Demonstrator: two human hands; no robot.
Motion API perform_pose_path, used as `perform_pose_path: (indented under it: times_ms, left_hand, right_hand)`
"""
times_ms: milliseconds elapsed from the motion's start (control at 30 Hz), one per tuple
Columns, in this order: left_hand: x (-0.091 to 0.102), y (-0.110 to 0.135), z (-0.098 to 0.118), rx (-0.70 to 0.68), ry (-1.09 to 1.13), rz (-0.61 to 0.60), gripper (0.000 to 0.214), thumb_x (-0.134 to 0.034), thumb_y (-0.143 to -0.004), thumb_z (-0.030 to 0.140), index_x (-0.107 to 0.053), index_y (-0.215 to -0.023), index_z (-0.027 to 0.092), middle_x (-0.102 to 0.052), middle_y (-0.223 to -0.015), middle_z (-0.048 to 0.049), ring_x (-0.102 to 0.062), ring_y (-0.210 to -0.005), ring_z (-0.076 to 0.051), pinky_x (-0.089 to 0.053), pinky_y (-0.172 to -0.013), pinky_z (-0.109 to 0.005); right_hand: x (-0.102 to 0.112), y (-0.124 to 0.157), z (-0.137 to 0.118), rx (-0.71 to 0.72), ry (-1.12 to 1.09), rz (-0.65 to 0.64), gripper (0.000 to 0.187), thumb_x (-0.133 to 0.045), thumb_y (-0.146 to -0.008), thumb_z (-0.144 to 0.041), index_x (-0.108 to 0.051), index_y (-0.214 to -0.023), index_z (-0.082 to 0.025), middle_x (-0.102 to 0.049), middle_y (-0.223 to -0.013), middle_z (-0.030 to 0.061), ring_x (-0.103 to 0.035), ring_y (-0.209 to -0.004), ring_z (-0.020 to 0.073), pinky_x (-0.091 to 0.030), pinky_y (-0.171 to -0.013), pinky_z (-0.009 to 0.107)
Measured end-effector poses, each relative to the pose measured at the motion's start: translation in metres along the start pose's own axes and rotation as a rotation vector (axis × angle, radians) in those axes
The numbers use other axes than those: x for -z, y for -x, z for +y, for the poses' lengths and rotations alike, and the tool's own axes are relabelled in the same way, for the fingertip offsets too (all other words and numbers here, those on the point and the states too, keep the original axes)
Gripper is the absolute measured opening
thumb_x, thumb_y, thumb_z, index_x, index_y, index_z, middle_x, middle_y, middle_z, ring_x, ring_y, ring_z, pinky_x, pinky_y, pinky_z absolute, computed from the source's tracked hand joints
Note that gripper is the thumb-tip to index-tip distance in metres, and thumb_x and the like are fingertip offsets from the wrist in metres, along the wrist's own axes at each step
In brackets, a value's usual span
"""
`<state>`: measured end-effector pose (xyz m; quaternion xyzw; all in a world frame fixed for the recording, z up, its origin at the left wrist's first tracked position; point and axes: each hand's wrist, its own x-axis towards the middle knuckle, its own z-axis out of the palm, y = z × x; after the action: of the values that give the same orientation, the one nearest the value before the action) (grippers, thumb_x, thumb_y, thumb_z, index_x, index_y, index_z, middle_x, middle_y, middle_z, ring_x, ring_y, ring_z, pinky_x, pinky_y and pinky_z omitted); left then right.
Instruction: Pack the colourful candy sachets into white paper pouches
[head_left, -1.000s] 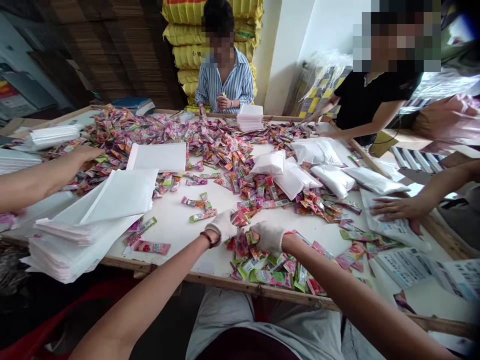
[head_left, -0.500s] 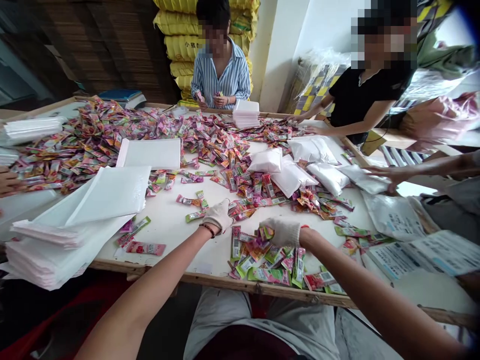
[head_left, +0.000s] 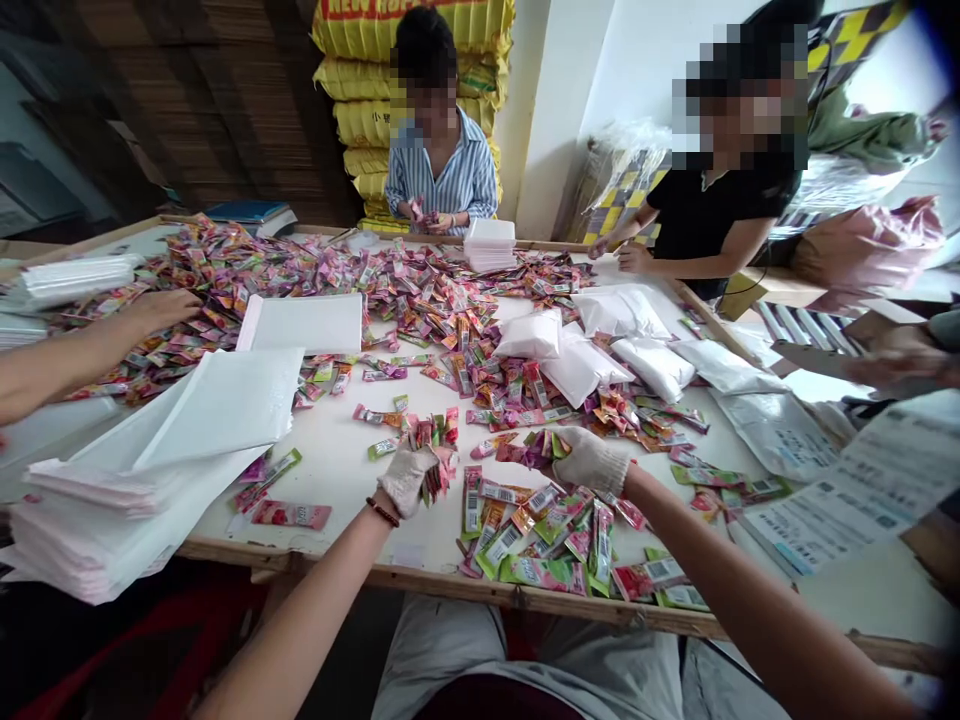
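Yellow sacks (head_left: 424,85) stand stacked behind a white table (head_left: 341,475) strewn with packets (head_left: 420,285). The gloved left hand (head_left: 407,478) has its fingers closed round a thick bunch (head_left: 438,455) of them — the gloved right hand (head_left: 592,461), fingers curled, grips a smaller bunch (head_left: 541,450) beside a loose pile (head_left: 546,573).

Top yellow sack (head_left: 412,35): "NEW", then maybe "HOPE" (top edge cuts letters). Yellow sack lower down (head_left: 358,122): black "小", next sign partly hidden. Small packets (head_left: 544,573): bar codes, words too tiny. White bag (head_left: 776,435), paper sheets (head_left: 847,500): print too small to read.
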<state>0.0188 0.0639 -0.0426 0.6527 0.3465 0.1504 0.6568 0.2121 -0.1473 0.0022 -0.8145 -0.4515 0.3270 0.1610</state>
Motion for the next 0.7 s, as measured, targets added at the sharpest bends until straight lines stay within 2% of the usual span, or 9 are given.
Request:
perform_pose_path:
  times_ms: [100, 167, 267, 367, 433, 500, 600, 700]
  left_hand:
    - [-0.024, 0.02, -0.009, 0.11, 0.254, -0.173, 0.024, -0.065, -0.067, 0.037, -0.062, -0.073, 0.014, -0.062, -0.059, -0.0026, -0.06, -0.053, -0.015, -0.051, -0.058, -0.028]
    - [-0.043, 0.03, -0.015, 0.254, 0.429, -0.265, 0.025, -0.069, -0.064, 0.034, -0.063, -0.074, 0.013, -0.063, -0.059, -0.0032, -0.063, -0.056, -0.017, -0.051, -0.059, -0.027]
    - [-0.062, 0.035, -0.023, 0.397, 0.469, -0.208, 0.023, -0.074, -0.06, 0.03, -0.064, -0.073, 0.014, -0.062, -0.053, -0.0012, -0.063, -0.053, -0.017, -0.049, -0.054, -0.027]
    - [-0.066, 0.032, -0.021, 0.359, 0.463, -0.136, 0.021, -0.076, -0.059, 0.027, -0.063, -0.071, 0.015, -0.063, -0.055, 0.0004, -0.061, -0.052, -0.015, -0.048, -0.054, -0.025]
    - [-0.066, 0.03, -0.015, 0.273, 0.515, -0.151, 0.022, -0.077, -0.059, 0.025, -0.063, -0.073, 0.015, -0.064, -0.059, 0.0003, -0.06, -0.052, -0.014, -0.049, -0.056, -0.025]
    - [-0.07, 0.032, -0.007, 0.184, 0.582, -0.199, 0.025, -0.078, -0.059, 0.023, -0.065, -0.079, 0.014, -0.066, -0.064, -0.0009, -0.062, -0.055, -0.015, -0.05, -0.059, -0.028]
    - [-0.082, 0.039, 0.0, 0.1, 0.62, -0.236, 0.028, -0.076, -0.062, 0.024, -0.067, -0.086, 0.014, -0.068, -0.068, -0.0026, -0.064, -0.061, -0.018, -0.052, -0.063, -0.031]
    - [-0.092, 0.044, 0.0, 0.055, 0.602, -0.206, 0.028, -0.072, -0.064, 0.025, -0.067, -0.09, 0.014, -0.07, -0.074, -0.0049, -0.067, -0.069, -0.021, -0.054, -0.066, -0.032]
  right_hand:
    - [-0.007, -0.002, -0.006, 0.036, 0.111, -0.076, 0.019, -0.066, -0.074, -0.022, -0.067, -0.092, -0.017, -0.069, -0.079, 0.0004, -0.062, -0.067, 0.0138, -0.048, -0.058, 0.021]
    - [-0.015, -0.001, -0.011, 0.028, 0.22, -0.109, 0.022, -0.067, -0.081, -0.029, -0.066, -0.098, -0.016, -0.068, -0.091, 0.0028, -0.063, -0.077, 0.0154, -0.052, -0.068, 0.026]
    - [-0.019, 0.006, -0.012, -0.008, 0.266, -0.089, 0.03, -0.056, -0.092, -0.039, -0.06, -0.11, -0.015, -0.063, -0.106, 0.0061, -0.062, -0.088, 0.017, -0.054, -0.076, 0.035]
    - [-0.01, 0.017, -0.002, -0.015, 0.246, -0.019, 0.024, -0.062, -0.086, -0.034, -0.063, -0.101, -0.015, -0.065, -0.1, 0.0066, -0.061, -0.084, 0.0173, -0.052, -0.074, 0.032]
    - [-0.004, 0.022, 0.004, -0.009, 0.031, 0.09, 0.02, -0.067, -0.076, -0.031, -0.064, -0.089, -0.016, -0.067, -0.087, 0.0057, -0.061, -0.075, 0.0167, -0.051, -0.068, 0.029]
    - [-0.007, 0.023, 0.003, -0.01, -0.36, 0.186, 0.022, -0.07, -0.068, -0.031, -0.061, -0.082, -0.017, -0.066, -0.074, 0.0025, -0.058, -0.063, 0.0155, -0.05, -0.058, 0.027]
    - [-0.028, 0.017, -0.012, -0.027, -0.832, 0.221, 0.032, -0.076, -0.058, -0.033, -0.058, -0.079, -0.017, -0.059, -0.059, -0.0033, -0.052, -0.049, 0.0132, -0.046, -0.048, 0.026]
    - [-0.053, 0.011, -0.033, -0.014, -1.025, 0.244, 0.033, -0.077, -0.056, -0.034, -0.061, -0.08, -0.017, -0.057, -0.055, -0.004, -0.051, -0.047, 0.0133, -0.048, -0.05, 0.027]
